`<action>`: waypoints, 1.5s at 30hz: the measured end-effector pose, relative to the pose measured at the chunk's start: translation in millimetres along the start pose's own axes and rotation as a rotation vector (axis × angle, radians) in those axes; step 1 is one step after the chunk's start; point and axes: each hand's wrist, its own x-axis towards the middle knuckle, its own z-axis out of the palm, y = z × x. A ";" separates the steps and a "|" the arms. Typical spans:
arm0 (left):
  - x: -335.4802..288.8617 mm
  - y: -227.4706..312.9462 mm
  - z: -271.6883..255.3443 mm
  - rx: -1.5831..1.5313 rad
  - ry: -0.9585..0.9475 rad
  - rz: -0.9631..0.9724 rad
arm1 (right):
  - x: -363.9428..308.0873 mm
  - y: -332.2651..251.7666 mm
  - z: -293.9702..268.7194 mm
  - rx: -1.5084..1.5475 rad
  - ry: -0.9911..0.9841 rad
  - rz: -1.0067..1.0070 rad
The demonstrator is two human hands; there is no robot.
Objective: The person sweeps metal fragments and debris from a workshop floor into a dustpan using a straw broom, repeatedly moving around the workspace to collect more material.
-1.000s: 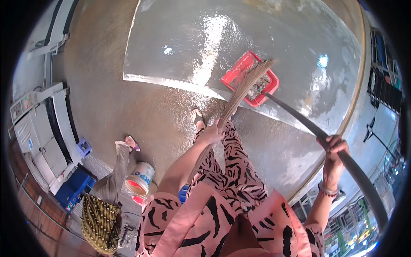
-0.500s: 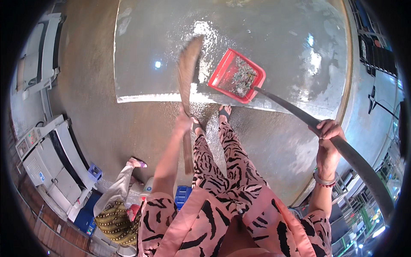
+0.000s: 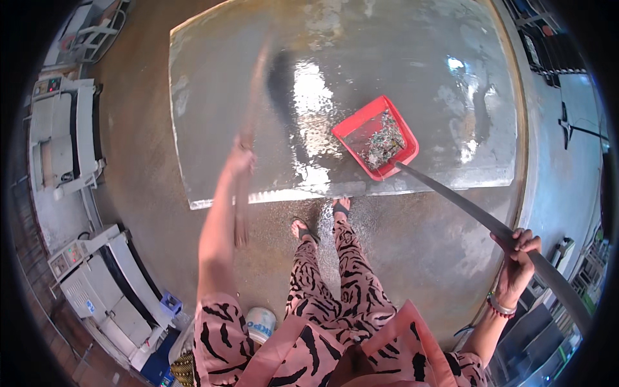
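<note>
Plainly, the left arm stretches out almost straight toward twelve o'clock, elbow barely bent; its left hand (image 3: 240,158), blurred, sits at about ten o'clock from the middle of the view, fingers closed around a broom (image 3: 241,206); the right forearm angles up toward one o'clock, a bangle and red beads at the wrist, and the right hand (image 3: 518,250), between three and four o'clock, has its fingers curled around a long dark handle (image 3: 461,205); that handle slants up toward ten o'clock and joins a red dustpan (image 3: 361,120).

The dustpan lies between one and two o'clock, over a wet grey slab (image 3: 419,71), near its white edge; small mixed debris (image 3: 385,143), pale with greenish flecks, covers much of its inside, while a bare red strip shows along its eleven o'clock side; the broom points just past twelve, its far end smeared by blur, with a dark patch (image 3: 280,80) beside it that may be bristles or shadow, I cannot tell; sandalled feet (image 3: 305,230) stand just short of the slab; a white bucket (image 3: 261,324) sits toward seven o'clock, a pale machine (image 3: 106,290) toward eight.
</note>
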 end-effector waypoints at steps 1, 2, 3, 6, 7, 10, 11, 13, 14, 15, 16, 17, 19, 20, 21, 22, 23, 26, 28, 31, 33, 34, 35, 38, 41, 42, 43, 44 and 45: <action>37.3 2.0 -6.6 -0.087 0.023 0.000 | 3.1 -2.0 -8.1 0.002 0.015 -0.001; 64.2 19.0 2.7 -0.014 -0.005 -0.038 | 4.6 -3.4 -16.0 -0.012 0.038 -0.001; 87.6 36.2 15.0 0.058 -0.032 -0.073 | 6.4 -5.5 -19.7 -0.019 0.062 0.001; 151.2 31.4 47.4 -0.022 -0.068 -0.050 | 16.3 -4.1 -29.3 -0.051 0.073 -0.005; 161.0 31.0 62.4 -0.046 -0.094 -0.053 | 17.2 -0.5 -33.2 -0.016 0.083 -0.010; 120.8 0.1 166.7 0.571 0.134 0.086 | 24.0 7.7 -29.0 -0.156 0.101 -0.018; 89.0 -13.4 182.3 0.593 0.042 0.109 | 25.9 6.6 -27.6 -0.169 0.101 -0.003; 23.3 -28.1 200.3 0.710 -0.093 0.097 | 28.3 6.0 -26.6 -0.159 0.107 0.019; 8.3 -61.0 197.6 0.750 -0.194 0.140 | 25.2 6.4 -25.1 -0.138 0.091 0.029; -21.3 -53.9 213.2 0.830 -0.318 0.060 | 25.0 5.8 -30.7 -0.143 0.096 0.034; -50.3 -38.1 214.7 0.914 -0.431 -0.031 | 26.5 5.3 -28.7 -0.154 0.056 0.033; -66.9 -23.4 209.7 0.929 -0.450 -0.030 | 28.7 3.0 -30.7 -0.150 0.064 0.037; -100.3 1.4 210.5 0.797 -0.646 -0.047 | 33.7 1.6 -38.6 -0.144 0.075 0.048; -114.3 8.4 203.5 0.770 -0.685 -0.078 | 36.0 1.9 -40.6 -0.131 0.076 0.057; -130.6 16.3 194.2 0.774 -0.671 -0.073 | 36.2 -0.8 -39.0 -0.126 0.099 0.071; -135.9 26.4 183.6 0.785 -0.653 -0.059 | 35.6 -2.9 -44.7 -0.141 0.082 0.100; -134.5 31.2 175.2 0.734 -0.624 -0.075 | 35.9 -6.8 -48.6 -0.141 0.077 0.094; -116.0 55.7 149.5 0.538 -0.531 -0.068 | 32.2 -12.2 -53.0 -0.148 0.094 0.090; -81.0 55.9 136.5 0.550 -0.347 -0.026 | 33.7 -8.7 -48.2 -0.125 0.054 0.098; -47.8 53.8 156.0 0.561 -0.224 -0.059 | 36.4 -9.0 -39.1 -0.163 0.039 0.091; -56.6 41.8 181.7 0.666 -0.256 -0.076 | 35.0 -7.2 -37.7 -0.143 0.025 0.081; -57.6 20.6 189.2 0.826 -0.285 0.034 | 34.6 -5.3 -37.3 -0.118 0.012 0.079; -59.8 3.2 200.0 0.987 -0.322 0.143 | 32.7 -3.9 -44.7 -0.118 0.029 0.063; -106.0 73.8 199.6 0.754 -0.732 -0.043 | 27.8 -11.9 -53.2 -0.123 0.077 0.053; -101.0 66.4 150.5 0.886 -0.599 0.247 | 33.4 -2.2 -52.2 -0.101 0.102 0.056; -101.7 88.3 133.5 0.777 -0.535 0.156 | 34.1 -1.6 -53.8 -0.104 0.078 0.049; -93.4 104.9 125.7 0.651 -0.496 0.082 | 32.3 -9.1 -55.2 -0.138 0.096 0.031; -80.2 107.4 96.6 0.534 -0.389 0.023 | 32.4 -4.8 -53.3 -0.128 0.091 0.030; -62.7 104.7 66.2 0.414 -0.288 -0.030 | 30.4 -3.7 -52.5 -0.137 0.065 0.026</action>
